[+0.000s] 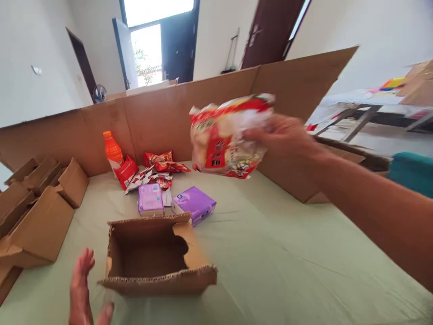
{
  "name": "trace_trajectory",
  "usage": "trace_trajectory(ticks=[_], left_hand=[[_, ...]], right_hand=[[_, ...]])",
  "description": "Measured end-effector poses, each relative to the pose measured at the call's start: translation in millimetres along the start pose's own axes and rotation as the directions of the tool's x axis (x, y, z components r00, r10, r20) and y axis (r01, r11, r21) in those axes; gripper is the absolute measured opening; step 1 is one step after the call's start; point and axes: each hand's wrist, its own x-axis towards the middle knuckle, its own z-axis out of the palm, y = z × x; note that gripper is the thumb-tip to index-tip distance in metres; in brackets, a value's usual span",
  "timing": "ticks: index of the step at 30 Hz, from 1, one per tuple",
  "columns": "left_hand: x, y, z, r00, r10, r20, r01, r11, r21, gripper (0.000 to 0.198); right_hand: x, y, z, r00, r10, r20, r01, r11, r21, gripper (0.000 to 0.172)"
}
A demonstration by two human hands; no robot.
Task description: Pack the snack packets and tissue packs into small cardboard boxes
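My right hand (pixel 282 135) grips a red and cream plastic snack bag (pixel 226 140) by its right side, holding it up above the far part of the table. The bag is a little blurred. My left hand (pixel 83 289) is at the lower left with its fingers apart and nothing in it, beside an open cardboard box (pixel 162 284). The inside of that box looks bare where it shows. Just behind the box lie two purple tissue packs, a paler one (pixel 150 198) and a darker one (pixel 194 204).
An orange bottle (pixel 113 151) stands at the back, near red snack packets (pixel 164 161). Several folded cardboard boxes (pixel 43 221) sit along the left edge. A tall cardboard wall (pixel 162 115) closes off the far side of the green-covered table (pixel 270 262).
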Motion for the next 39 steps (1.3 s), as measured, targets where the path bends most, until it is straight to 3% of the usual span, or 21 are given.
trace_trajectory(ticks=[1, 2, 4, 5, 8, 10, 13, 17, 20, 22, 25, 27, 30, 33, 36, 39], left_hand=[[7, 10, -8.0, 0.988, 0.128, -0.083, -0.131, 0.991, -0.033, 0.085], [15, 22, -15.5, 0.971, 0.218, -0.097, -0.223, 0.974, -0.036, 0.083], [35, 48, -27.7, 0.94, 0.341, -0.008, -0.341, 0.94, -0.009, 0.082], [46, 60, -31.9, 0.923, 0.376, 0.085, -0.38, 0.924, 0.034, 0.077], [70, 88, -35.6, 0.798, 0.457, 0.394, -0.533, 0.839, 0.107, 0.058], [77, 95, -31.7, 0.737, 0.457, 0.498, -0.582, 0.803, 0.124, 0.037], [75, 95, -22.1, 0.731, 0.463, 0.502, -0.607, 0.777, 0.167, 0.021], [64, 89, -13.0, 0.742, 0.502, 0.444, -0.635, 0.737, 0.229, 0.017], [58, 87, -11.4, 0.751, 0.514, 0.414, -0.64, 0.719, 0.27, 0.018], [57, 87, -12.0, 0.748, 0.518, 0.415, -0.65, 0.699, 0.298, 0.019], [56, 87, -13.8, 0.738, 0.519, 0.431, -0.664, 0.67, 0.332, 0.019], [55, 88, -14.6, 0.739, 0.514, 0.435, -0.664, 0.661, 0.348, 0.02], [55, 88, -14.5, 0.75, 0.506, 0.426, -0.655, 0.661, 0.367, 0.019], [53, 86, -13.3, 0.764, 0.503, 0.404, -0.639, 0.675, 0.368, 0.015], [50, 83, -13.6, 0.777, 0.495, 0.388, -0.624, 0.685, 0.376, 0.013], [45, 80, -17.4, 0.796, 0.463, 0.39, -0.6, 0.69, 0.404, 0.016]], right_hand=[[-12, -17, -1, 0.999, 0.018, -0.035, -0.01, 0.977, 0.212, 0.024], [-25, -35, 0, 0.998, 0.044, -0.042, -0.023, 0.912, 0.41, 0.028], [-50, -72, 9, 0.994, 0.093, -0.052, -0.039, 0.772, 0.635, 0.029], [-62, -88, 15, 0.994, 0.107, -0.037, -0.054, 0.733, 0.678, 0.028], [-93, -128, 40, 0.991, 0.11, 0.082, -0.134, 0.642, 0.755, 0.032], [-108, -143, 59, 0.979, 0.076, 0.192, -0.2, 0.575, 0.794, 0.036], [-126, -153, 87, 0.961, 0.047, 0.272, -0.257, 0.515, 0.818, 0.039], [-146, -148, 120, 0.963, 0.08, 0.257, -0.261, 0.5, 0.826, 0.04], [-155, -137, 130, 0.961, 0.102, 0.258, -0.271, 0.545, 0.793, 0.045], [-156, -132, 121, 0.972, 0.103, 0.211, -0.229, 0.617, 0.752, 0.045], [-149, -137, 89, 0.995, 0.017, 0.094, -0.071, 0.799, 0.598, 0.036], [-144, -148, 63, 0.99, -0.112, 0.087, 0.066, 0.907, 0.416, 0.029], [-140, -171, 36, 0.919, -0.318, 0.235, 0.295, 0.947, 0.129, 0.027], [-138, -187, 35, 0.785, -0.447, 0.43, 0.509, 0.86, -0.036, 0.037], [-133, -192, 50, 0.689, -0.442, 0.574, 0.604, 0.788, -0.118, 0.034], [-124, -193, 64, 0.648, -0.33, 0.686, 0.61, 0.765, -0.208, 0.026]])
